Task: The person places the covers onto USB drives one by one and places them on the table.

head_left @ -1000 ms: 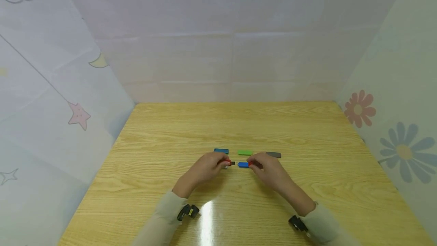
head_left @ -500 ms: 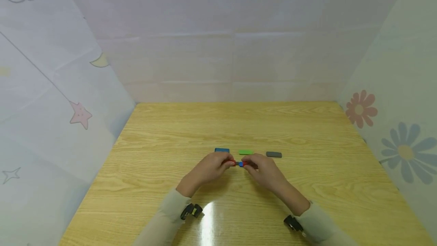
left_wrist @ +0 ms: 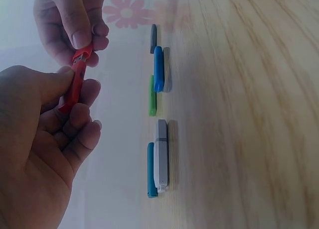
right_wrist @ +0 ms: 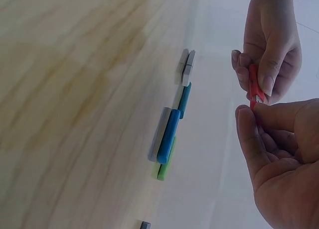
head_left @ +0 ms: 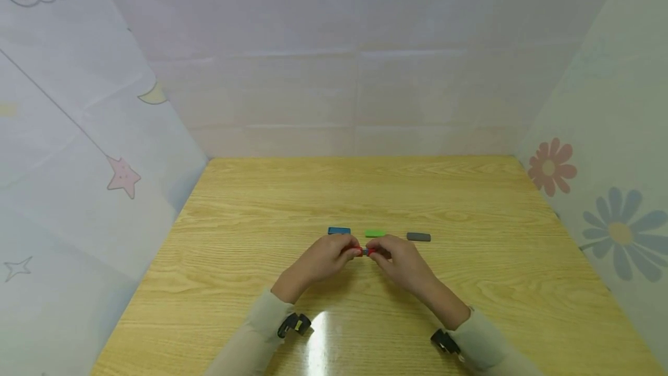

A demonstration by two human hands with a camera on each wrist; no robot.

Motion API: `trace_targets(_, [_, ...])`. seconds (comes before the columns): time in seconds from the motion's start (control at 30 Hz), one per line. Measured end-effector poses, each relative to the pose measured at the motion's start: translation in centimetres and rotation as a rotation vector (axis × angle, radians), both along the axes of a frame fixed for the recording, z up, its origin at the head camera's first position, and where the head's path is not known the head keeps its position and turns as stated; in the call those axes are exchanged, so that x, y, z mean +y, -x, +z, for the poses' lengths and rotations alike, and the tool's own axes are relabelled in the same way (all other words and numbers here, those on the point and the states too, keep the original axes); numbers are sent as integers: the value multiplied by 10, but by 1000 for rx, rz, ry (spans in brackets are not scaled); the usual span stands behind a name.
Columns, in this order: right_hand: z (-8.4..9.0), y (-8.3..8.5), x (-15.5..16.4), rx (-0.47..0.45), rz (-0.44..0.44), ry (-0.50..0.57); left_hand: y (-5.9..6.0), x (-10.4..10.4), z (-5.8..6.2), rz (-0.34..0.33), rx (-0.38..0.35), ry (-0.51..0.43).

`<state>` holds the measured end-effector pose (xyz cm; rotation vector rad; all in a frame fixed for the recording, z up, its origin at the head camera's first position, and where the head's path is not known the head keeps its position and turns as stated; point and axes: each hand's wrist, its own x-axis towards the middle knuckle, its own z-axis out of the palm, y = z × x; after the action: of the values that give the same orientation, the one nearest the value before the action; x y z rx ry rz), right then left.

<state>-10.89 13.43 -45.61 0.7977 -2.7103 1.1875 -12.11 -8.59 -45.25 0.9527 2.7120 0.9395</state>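
Both hands are pinching one small red flash drive (left_wrist: 76, 82) above the wooden table (head_left: 469, 202): my left hand (left_wrist: 40, 139) is gripping its body, my right hand (right_wrist: 279, 159) its cap end. It is feeling light, stiff, slick plastic, best held by its flat sides. Blue (head_left: 339, 230), green (head_left: 374, 233) and grey (head_left: 418, 237) sticks are lying at twelve o'clock.

Slim red plastic USB stick (left_wrist: 76, 84) w/ its red cap (left_wrist: 83, 54) at the end, held off the wooden table btwn both hands. Stick lies roughly horizontal in head view (head_left: 363, 252), mostly hidden by fingers. Whether cap is fully seated on body: can't tell. No table contact.
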Motion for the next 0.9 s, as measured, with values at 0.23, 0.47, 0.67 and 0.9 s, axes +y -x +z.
trace_targets(0.23, [2,-1,-1,7,3,-5,0,2,0,-9,20,1])
trace_targets(0.47, [3,-2,-1,3,1,-10,0,2,-1,-17,21,-4])
trace_targets(0.67, [1,-2,0,-122,-57,60,0,2,-1,-10,-9,-24])
trace_targets(0.9, [2,-3,1,-191,-95,126,2,3,1,-8,-19,-62])
